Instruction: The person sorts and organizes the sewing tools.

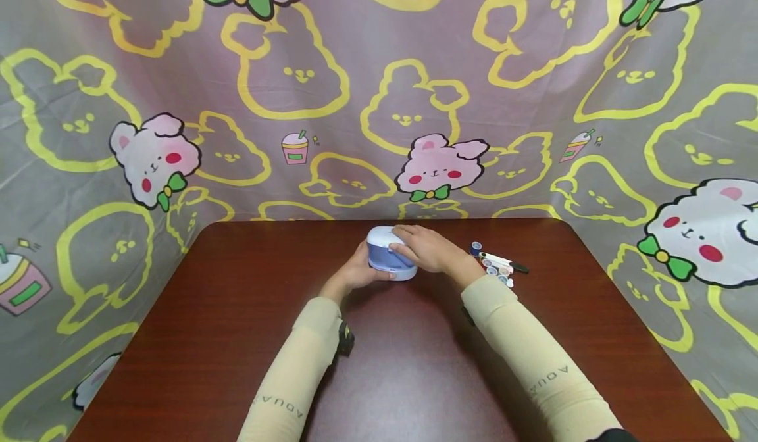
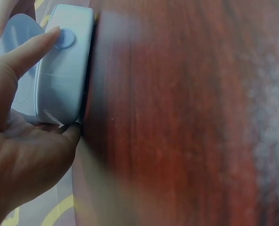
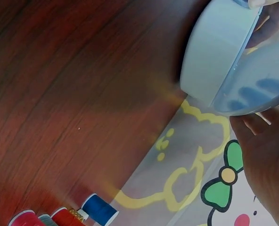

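Observation:
A small rounded box stands on the table, with a pale blue-white base (image 2: 66, 82) and a see-through bluish lid (image 3: 259, 89). My left hand (image 1: 356, 271) holds the base from the left side. Its thumb touches a round blue button (image 2: 65, 38) on the base's front, and its other fingers reach round the end. From the right and above, my right hand (image 1: 435, 251) grips the lid; fingers show dimly through the plastic. The contents of the box cannot be made out.
Right of the box lie several thread spools, among them a blue spool (image 3: 99, 209) and a red spool (image 3: 64, 217). A white pen-like thing with a dark end (image 1: 518, 268) lies beside them. Patterned cloth (image 1: 331, 185) rises behind the table (image 1: 249, 284).

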`<action>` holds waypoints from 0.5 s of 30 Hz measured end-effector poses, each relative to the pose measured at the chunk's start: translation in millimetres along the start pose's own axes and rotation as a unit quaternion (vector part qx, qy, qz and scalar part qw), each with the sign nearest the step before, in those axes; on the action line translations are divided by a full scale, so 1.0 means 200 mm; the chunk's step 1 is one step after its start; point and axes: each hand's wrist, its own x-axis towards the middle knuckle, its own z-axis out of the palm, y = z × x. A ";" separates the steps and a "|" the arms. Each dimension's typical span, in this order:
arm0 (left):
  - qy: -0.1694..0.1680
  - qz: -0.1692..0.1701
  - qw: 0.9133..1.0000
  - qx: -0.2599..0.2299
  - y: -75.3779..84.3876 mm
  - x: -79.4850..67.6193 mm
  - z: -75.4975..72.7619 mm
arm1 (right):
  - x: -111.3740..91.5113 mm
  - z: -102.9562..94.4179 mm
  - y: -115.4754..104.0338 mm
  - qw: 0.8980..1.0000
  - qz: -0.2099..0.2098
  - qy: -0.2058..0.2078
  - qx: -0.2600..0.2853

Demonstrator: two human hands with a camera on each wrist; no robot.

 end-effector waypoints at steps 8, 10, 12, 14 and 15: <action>-0.005 0.011 1.000 0.016 0.00 0.00 0.00 | 0.00 -0.01 0.01 1.000 0.001 0.012 0.014; -0.004 0.012 1.000 0.017 0.00 -0.01 0.00 | 0.01 -0.01 0.02 1.000 -0.002 0.013 0.016; -0.003 0.009 1.000 0.020 0.00 -0.01 0.00 | 0.01 -0.01 0.02 1.000 -0.004 0.017 0.019; -0.003 0.001 1.000 0.031 0.01 -0.02 0.00 | 0.01 -0.02 0.02 0.999 -0.006 0.023 0.029; -0.001 -0.002 0.999 0.037 0.01 -0.02 0.00 | 0.01 -0.02 0.02 0.999 -0.007 0.026 0.036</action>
